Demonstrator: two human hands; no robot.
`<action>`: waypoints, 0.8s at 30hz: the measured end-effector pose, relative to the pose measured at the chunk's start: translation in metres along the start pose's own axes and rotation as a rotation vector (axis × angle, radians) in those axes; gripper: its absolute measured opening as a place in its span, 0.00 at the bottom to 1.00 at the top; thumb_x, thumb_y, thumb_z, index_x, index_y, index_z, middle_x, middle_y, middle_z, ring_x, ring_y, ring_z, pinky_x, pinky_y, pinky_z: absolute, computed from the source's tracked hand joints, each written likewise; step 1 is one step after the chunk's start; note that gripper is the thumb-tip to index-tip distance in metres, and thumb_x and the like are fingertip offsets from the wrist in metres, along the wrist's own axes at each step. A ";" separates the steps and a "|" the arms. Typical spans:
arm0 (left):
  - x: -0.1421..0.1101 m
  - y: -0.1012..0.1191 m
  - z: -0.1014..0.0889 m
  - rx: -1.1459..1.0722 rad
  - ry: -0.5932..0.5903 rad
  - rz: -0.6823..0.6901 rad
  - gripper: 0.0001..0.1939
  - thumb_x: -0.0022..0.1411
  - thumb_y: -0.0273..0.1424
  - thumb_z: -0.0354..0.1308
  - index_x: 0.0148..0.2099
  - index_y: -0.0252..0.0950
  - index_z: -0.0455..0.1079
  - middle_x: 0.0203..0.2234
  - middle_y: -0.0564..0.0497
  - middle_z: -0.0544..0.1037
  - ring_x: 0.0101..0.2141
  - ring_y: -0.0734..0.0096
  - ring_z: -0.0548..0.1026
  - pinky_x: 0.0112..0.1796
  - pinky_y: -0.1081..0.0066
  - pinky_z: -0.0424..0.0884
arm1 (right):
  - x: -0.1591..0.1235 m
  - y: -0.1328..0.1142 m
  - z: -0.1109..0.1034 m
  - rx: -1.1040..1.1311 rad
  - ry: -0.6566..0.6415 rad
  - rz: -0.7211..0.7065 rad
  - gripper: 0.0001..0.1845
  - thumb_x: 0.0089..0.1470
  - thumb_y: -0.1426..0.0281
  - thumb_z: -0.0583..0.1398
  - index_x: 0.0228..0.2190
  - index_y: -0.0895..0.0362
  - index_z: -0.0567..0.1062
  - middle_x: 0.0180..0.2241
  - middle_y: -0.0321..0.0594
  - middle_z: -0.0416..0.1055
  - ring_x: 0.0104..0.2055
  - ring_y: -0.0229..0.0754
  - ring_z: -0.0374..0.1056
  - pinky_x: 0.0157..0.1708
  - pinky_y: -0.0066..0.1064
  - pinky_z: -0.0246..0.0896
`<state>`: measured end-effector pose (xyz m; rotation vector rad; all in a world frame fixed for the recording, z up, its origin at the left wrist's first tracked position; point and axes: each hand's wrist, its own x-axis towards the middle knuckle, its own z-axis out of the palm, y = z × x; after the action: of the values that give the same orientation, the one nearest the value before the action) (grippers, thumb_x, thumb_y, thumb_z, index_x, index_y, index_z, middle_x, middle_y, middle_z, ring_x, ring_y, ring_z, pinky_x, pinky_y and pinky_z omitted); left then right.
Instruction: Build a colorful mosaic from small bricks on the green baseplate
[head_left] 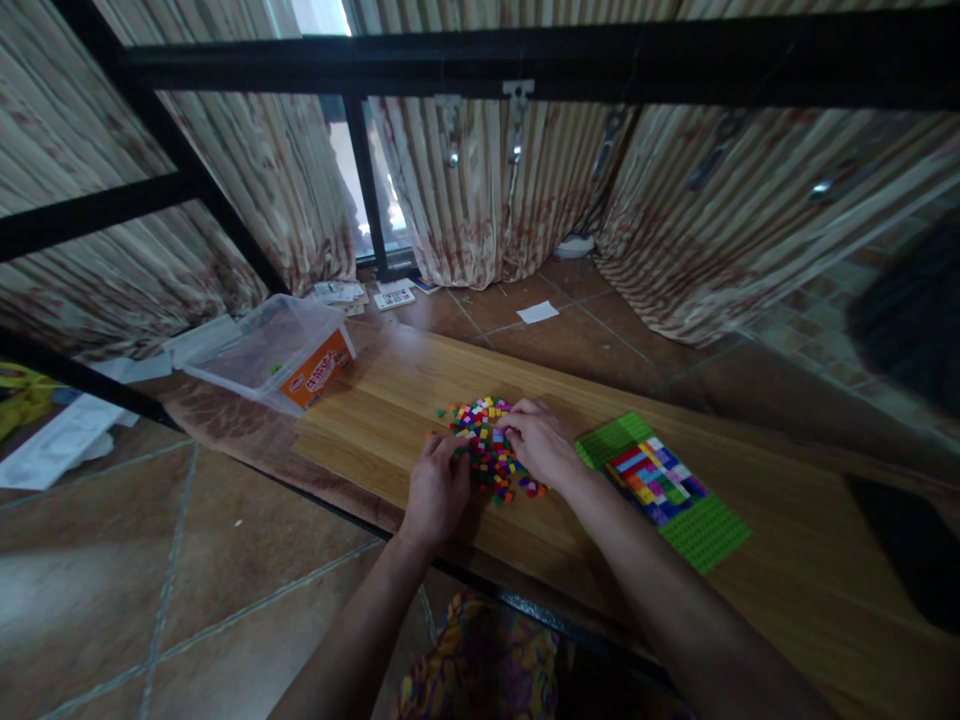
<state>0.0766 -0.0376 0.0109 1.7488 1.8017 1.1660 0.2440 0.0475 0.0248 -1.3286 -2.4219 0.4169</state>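
A heap of small coloured bricks [486, 440] lies on a low wooden board [375, 400]. My left hand [437, 492] rests at the heap's near left edge, fingers curled down into the bricks. My right hand [540, 443] lies on the heap's right side, fingers bent and pinching among the bricks; what they hold is hidden. To the right of that hand lies a green baseplate [705, 530], its middle covered with rows of coloured bricks [654, 478].
A clear plastic tub [266, 350] with an orange label lies tilted at the board's far left. Black metal frame bars [525, 60] cross overhead and at left. Striped curtains hang behind. Papers lie on the tiled floor [187, 560]. A dark shape is at right.
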 end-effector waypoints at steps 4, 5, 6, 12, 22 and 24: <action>0.000 0.003 -0.001 -0.011 -0.007 0.000 0.09 0.60 0.24 0.53 0.41 0.36 0.72 0.37 0.47 0.73 0.38 0.71 0.72 0.41 0.68 0.70 | 0.008 -0.004 0.000 -0.032 -0.085 -0.056 0.17 0.52 0.80 0.57 0.37 0.52 0.79 0.39 0.40 0.70 0.44 0.43 0.62 0.45 0.32 0.56; 0.000 0.003 -0.002 -0.013 -0.005 0.002 0.09 0.60 0.24 0.53 0.41 0.36 0.72 0.37 0.48 0.73 0.38 0.71 0.72 0.41 0.68 0.70 | 0.010 -0.005 0.000 -0.040 -0.104 -0.060 0.17 0.51 0.81 0.57 0.38 0.52 0.79 0.39 0.41 0.70 0.44 0.44 0.62 0.45 0.32 0.56; 0.000 0.002 -0.002 -0.015 -0.003 0.005 0.09 0.60 0.25 0.53 0.40 0.36 0.72 0.37 0.48 0.73 0.38 0.71 0.72 0.41 0.69 0.70 | 0.012 -0.006 0.000 -0.046 -0.117 -0.061 0.17 0.52 0.81 0.57 0.38 0.52 0.79 0.38 0.41 0.70 0.44 0.44 0.62 0.44 0.32 0.56; 0.000 0.004 -0.005 -0.025 0.000 -0.011 0.09 0.60 0.25 0.53 0.41 0.37 0.72 0.35 0.49 0.74 0.36 0.72 0.72 0.40 0.70 0.70 | 0.014 -0.004 -0.001 -0.029 -0.113 -0.069 0.08 0.55 0.77 0.58 0.31 0.55 0.77 0.36 0.40 0.69 0.42 0.42 0.63 0.44 0.32 0.55; -0.014 0.027 -0.008 -0.100 -0.029 0.013 0.10 0.61 0.30 0.53 0.43 0.37 0.72 0.36 0.48 0.75 0.31 0.75 0.72 0.32 0.74 0.69 | -0.055 -0.050 -0.013 0.336 0.166 0.056 0.09 0.60 0.74 0.52 0.38 0.53 0.72 0.37 0.39 0.73 0.41 0.40 0.68 0.43 0.31 0.61; -0.019 0.027 -0.011 -0.082 -0.040 0.009 0.11 0.61 0.33 0.53 0.43 0.37 0.72 0.35 0.49 0.75 0.29 0.75 0.72 0.30 0.75 0.69 | -0.084 -0.056 -0.010 0.473 0.203 0.116 0.11 0.61 0.72 0.52 0.41 0.53 0.73 0.39 0.40 0.74 0.41 0.40 0.70 0.43 0.31 0.63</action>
<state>0.0887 -0.0621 0.0331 1.7233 1.7002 1.1827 0.2481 -0.0519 0.0441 -1.2292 -1.9275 0.7874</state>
